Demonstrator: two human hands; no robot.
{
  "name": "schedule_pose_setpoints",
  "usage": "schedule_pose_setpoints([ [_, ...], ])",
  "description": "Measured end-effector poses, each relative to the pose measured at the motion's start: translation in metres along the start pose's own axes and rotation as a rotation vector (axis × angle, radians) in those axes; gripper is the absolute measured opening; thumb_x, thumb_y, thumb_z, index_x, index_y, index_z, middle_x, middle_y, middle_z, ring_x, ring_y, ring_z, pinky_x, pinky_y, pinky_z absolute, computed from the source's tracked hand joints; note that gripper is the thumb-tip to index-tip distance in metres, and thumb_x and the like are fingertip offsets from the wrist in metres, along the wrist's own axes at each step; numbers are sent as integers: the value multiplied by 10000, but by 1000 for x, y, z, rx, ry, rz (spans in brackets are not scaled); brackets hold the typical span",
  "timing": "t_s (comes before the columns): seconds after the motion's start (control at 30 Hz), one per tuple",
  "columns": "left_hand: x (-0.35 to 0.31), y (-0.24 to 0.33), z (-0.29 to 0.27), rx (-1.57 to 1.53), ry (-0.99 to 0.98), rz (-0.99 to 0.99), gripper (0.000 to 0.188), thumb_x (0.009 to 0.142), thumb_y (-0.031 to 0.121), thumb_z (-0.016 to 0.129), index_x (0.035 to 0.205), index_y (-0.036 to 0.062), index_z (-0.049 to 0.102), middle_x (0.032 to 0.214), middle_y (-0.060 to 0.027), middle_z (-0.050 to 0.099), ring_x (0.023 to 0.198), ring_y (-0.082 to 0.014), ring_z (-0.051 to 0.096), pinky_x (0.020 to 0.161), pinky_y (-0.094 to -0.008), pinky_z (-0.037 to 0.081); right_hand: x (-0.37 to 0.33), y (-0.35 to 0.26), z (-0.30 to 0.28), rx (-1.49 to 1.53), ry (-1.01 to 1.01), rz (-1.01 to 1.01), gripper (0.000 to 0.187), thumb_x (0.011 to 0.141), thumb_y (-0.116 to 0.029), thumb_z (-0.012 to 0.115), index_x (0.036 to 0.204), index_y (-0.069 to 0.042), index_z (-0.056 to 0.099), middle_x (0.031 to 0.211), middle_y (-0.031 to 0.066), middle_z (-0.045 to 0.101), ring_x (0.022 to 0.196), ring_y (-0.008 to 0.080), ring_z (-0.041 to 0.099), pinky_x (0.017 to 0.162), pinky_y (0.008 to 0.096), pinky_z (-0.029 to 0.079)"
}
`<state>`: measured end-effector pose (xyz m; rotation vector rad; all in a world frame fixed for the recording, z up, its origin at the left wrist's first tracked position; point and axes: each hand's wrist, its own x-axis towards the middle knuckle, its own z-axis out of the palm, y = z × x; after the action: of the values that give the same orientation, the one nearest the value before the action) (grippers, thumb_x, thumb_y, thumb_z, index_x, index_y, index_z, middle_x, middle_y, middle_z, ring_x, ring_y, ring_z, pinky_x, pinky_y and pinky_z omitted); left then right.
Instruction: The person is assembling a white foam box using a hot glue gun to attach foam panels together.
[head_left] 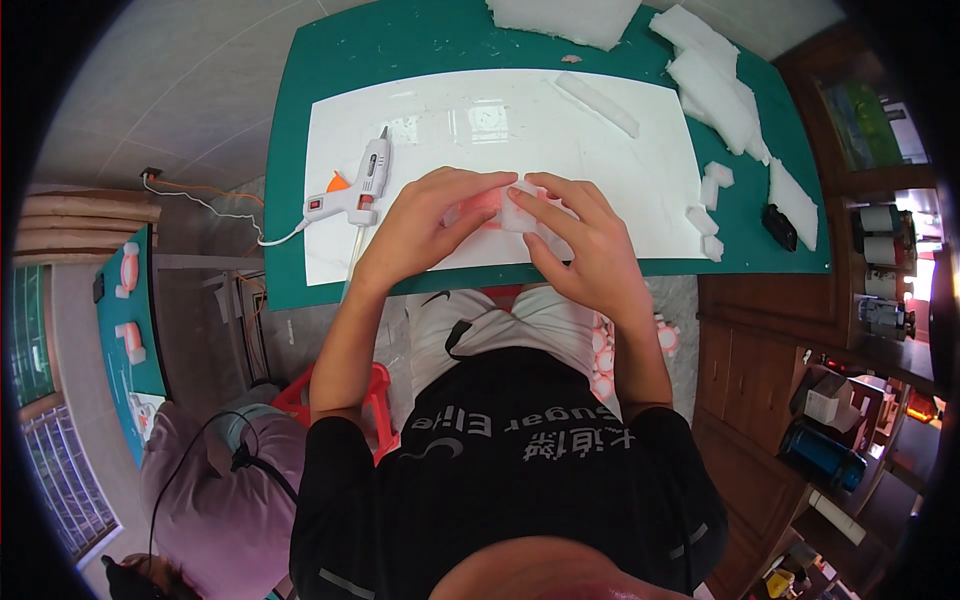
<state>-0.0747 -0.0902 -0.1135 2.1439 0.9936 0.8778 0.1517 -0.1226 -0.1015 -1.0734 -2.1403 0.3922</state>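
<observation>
My left hand point(425, 222) has its fingers closed round the pink part of a small pink-and-white foam piece point(479, 206), just above a white board point(440, 120). My right hand point(592, 240) grips the same piece from the other side, its fingers against a white foam block point(519, 214) that meets the pink part. Fingers hide much of the piece, so I cannot tell whether the two parts are joined. Left of my left hand, a white glue gun point(375, 168) rests with its nozzle pointing away from me; a clear glue stick point(355, 255) trails from its back.
White foam sheets point(710, 90) lie along the green table's point(290, 180) far right. A foam strip point(598, 104), small foam blocks point(717, 176) and a black object point(779, 228) lie rightward. The gun's cord point(215, 208) runs left. Another person point(225, 490) sits lower left, near a red stool point(380, 410).
</observation>
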Motion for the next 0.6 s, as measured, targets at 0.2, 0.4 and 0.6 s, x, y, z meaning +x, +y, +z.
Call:
schedule_pose_setpoints([
  [0.2,1,2,0,0,-23,-29,405,879,73,687,1282,95,655,1141,-115,706,992,-265,657,874,-344,515,-2,1,-2,25,-23,14,472,767,-39,676,1234,-102,687,1270,125,619,1047,299,602,913,396,504],
  [0.4,1,1,1,16,-13,6,408,882,71,681,1288,95,651,1161,-107,703,1007,-265,654,872,-344,516,-1,1,-2,17,-8,-6,425,778,-70,667,1202,-91,682,1223,131,630,1050,310,599,901,406,504],
  [0.6,1,5,-3,15,-41,-17,414,878,64,678,1290,97,649,1162,-109,702,1024,-265,650,901,-357,509,-3,2,0,7,-24,0,437,781,-76,670,1217,-94,679,1246,136,624,1072,315,597,921,410,499],
])
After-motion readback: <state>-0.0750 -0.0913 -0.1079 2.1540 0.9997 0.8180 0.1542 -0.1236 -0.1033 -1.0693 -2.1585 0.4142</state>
